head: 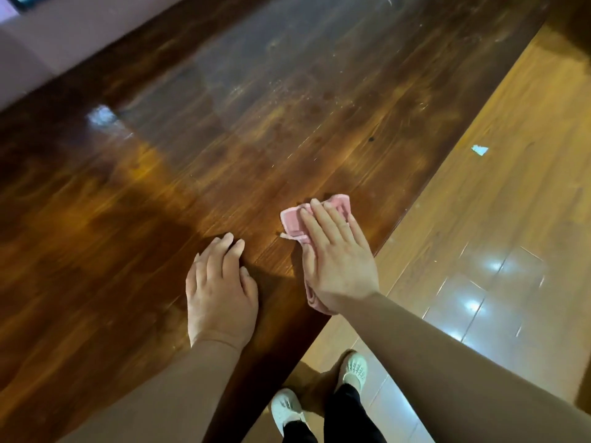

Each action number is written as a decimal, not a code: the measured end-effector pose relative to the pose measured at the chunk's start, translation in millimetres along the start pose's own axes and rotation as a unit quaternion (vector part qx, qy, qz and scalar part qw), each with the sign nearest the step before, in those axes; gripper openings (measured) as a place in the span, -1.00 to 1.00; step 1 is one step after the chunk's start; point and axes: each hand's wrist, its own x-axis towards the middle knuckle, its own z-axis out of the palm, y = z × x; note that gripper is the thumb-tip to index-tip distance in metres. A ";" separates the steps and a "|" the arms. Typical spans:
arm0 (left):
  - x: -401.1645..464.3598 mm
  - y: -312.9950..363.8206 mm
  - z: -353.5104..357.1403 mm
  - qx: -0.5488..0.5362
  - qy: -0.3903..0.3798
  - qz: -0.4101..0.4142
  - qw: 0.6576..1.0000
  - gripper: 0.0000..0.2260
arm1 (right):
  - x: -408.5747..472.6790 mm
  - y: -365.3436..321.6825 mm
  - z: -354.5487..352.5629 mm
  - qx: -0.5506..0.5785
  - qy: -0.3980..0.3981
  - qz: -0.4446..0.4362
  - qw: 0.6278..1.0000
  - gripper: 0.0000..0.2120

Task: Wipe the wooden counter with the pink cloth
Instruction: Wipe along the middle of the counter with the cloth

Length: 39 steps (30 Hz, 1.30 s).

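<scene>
A folded pink cloth (295, 223) is pressed flat onto the dark, glossy wooden counter (160, 187) by the right hand (335, 260), whose fingers are laid out straight across it, not curled. The cloth lies near the counter's right edge, with part of it showing from under the heel of the palm. Just left of the cloth, the left hand (220, 289) is rested on the counter, its fingers relaxed and slightly bent, nothing grasped. Dusty streaks are seen on the counter beyond the cloth. Right of the counter, a shiny tan tiled floor (495, 235) is seen, bearing a small white scrap (479, 150), and two white perforated shoes (353, 370) below.
</scene>
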 end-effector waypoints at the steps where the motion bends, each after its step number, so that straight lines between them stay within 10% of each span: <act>1: -0.2 -0.5 -0.2 -0.001 -0.003 -0.001 1.000 -0.64 | 8.9 0.0 -1.2 -0.009 -0.013 -0.005 1.000 -0.47; 6: -1.5 0.0 -2.2 -0.001 -0.003 -0.002 1.000 -0.64 | 16.1 -7.6 -6.7 -0.032 -0.040 -0.004 0.999 -0.46; 12: -0.2 0.1 -3.3 -0.005 -0.021 -0.008 1.000 -0.59 | 12.9 31.9 -15.4 -0.014 -0.104 -0.212 0.972 -0.49; 19: 1.3 4.0 -8.3 0.004 -0.043 -0.029 0.999 -0.60 | 35.6 13.3 -6.1 -0.036 -0.054 -0.103 0.993 -0.50; 24: 2.3 2.6 -8.2 -0.007 -0.043 -0.029 0.999 -0.60 | 29.2 73.0 -17.9 -0.026 -0.054 -0.293 0.954 -0.54; 32: 0.1 5.7 -10.3 -0.012 -0.040 -0.032 0.999 -0.59 | 56.3 60.9 -13.8 -0.029 -0.014 -0.150 0.988 -0.51; 39: 0.8 7.5 -9.8 0.020 -0.034 -0.032 0.999 -0.56 | 69.3 107.3 -21.5 -0.030 -0.084 -0.371 0.924 -0.52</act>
